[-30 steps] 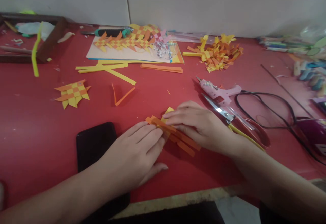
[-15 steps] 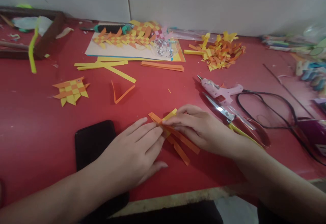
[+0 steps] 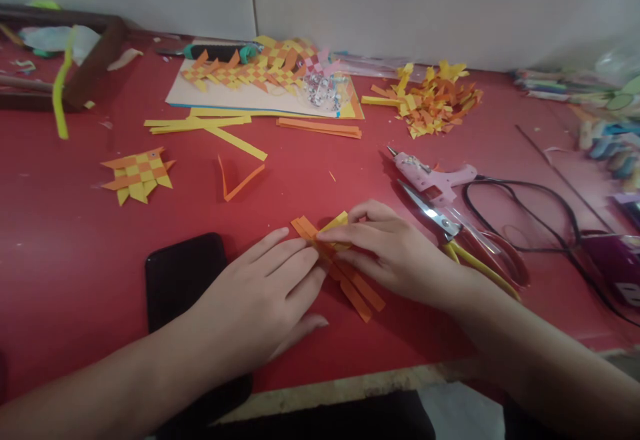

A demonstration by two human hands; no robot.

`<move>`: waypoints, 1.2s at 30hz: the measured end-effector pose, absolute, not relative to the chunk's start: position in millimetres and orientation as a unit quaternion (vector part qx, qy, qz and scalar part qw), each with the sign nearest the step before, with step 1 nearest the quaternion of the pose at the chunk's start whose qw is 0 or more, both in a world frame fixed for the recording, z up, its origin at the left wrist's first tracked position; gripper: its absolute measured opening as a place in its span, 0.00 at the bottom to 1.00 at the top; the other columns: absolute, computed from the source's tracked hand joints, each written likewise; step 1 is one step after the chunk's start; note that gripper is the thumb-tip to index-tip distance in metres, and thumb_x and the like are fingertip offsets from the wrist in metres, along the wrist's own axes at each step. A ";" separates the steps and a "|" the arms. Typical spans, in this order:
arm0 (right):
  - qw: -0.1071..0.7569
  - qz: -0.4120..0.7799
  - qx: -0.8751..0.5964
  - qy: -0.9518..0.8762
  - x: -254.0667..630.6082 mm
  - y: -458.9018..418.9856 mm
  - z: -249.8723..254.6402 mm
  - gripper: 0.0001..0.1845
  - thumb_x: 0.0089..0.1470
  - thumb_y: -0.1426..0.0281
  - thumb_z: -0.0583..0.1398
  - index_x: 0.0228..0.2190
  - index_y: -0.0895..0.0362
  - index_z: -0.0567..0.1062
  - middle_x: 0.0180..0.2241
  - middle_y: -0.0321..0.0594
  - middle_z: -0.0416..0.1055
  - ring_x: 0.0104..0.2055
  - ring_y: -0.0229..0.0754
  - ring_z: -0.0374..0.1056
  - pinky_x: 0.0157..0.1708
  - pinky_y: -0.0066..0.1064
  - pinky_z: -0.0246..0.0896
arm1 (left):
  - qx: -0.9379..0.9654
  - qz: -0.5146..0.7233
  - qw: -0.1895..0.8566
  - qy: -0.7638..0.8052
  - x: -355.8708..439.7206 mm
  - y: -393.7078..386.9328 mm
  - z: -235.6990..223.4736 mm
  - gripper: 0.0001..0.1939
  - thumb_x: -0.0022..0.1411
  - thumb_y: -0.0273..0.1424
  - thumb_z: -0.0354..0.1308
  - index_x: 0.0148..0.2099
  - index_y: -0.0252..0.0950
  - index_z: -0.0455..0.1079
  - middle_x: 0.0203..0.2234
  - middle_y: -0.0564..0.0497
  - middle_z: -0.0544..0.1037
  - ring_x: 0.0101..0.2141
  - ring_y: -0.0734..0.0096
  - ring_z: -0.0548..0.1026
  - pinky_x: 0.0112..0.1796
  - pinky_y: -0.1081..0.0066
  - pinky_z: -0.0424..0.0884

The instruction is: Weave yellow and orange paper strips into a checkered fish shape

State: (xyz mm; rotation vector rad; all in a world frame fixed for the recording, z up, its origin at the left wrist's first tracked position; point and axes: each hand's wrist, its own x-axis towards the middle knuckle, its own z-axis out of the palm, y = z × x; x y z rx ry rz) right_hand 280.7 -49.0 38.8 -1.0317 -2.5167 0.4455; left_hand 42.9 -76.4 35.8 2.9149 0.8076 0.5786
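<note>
Head view: weaving step in hand, orange and yellow strips lie flat at the desk front edge centre, crossed but only partly interlaced. Left hand lies flat, fingers extended and pressing the strips' left side, nothing gripped. Right hand has fingers curled low over the yellow strip end, looks like a light pinch (thumb hidden, so can't confirm). Next move likely calls for threading one strip over/under while the left pins the rest, loose ends could slip.

Around: scissors and glue gun just right of the right hand, cable beyond. Black phone partly under the left forearm. Finished woven piece far left, spare strips and scrap pile at the back, well clear. Only the scissors crowd the right wrist
</note>
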 end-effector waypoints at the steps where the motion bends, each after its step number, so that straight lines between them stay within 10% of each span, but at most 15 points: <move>1: 0.191 0.157 -0.366 -0.897 280.7 -49.2 38.7 0.14 0.65 0.71 0.56 0.48 0.56 0.78 0.36 0.43 0.75 0.41 0.41 0.67 0.42 0.32 0.66 | 0.946 0.188 0.033 0.263 43.2 -76.6 35.7 0.21 0.72 0.38 0.49 0.51 0.27 0.75 0.46 0.38 0.80 0.47 0.51 0.77 0.53 0.51 0.72; 36: 0.154 0.140 -0.370 -0.905 282.3 -52.4 43.8 0.16 0.66 0.69 0.55 0.51 0.55 0.76 0.42 0.47 0.76 0.49 0.45 0.69 0.48 0.40 0.67 | 0.949 0.171 0.047 0.259 40.8 -77.9 32.5 0.19 0.70 0.38 0.54 0.53 0.30 0.73 0.49 0.41 0.79 0.50 0.52 0.75 0.55 0.52 0.67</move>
